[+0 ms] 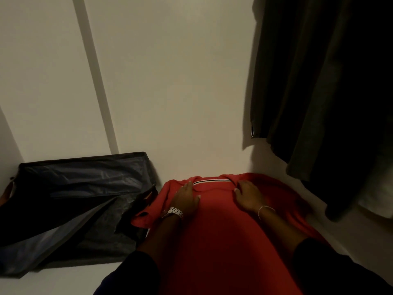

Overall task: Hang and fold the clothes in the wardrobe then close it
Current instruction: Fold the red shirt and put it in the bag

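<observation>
A red shirt (212, 231) lies spread flat on the white floor of a wardrobe (170, 103), its striped collar (211, 182) pointing toward the back wall. Both hands rest on it just below the collar, fingers straight and relaxed, pressing the cloth rather than gripping it. The left hand (186, 199), with a metal watch (173, 211) on its wrist, sits left of the collar; the right hand (247, 196), wearing a thin bracelet (264, 209), sits right of it. A dark fabric bag (74, 209) lies just beside the shirt's left sleeve. Dark clothes (319, 81) hang at the upper right.
</observation>
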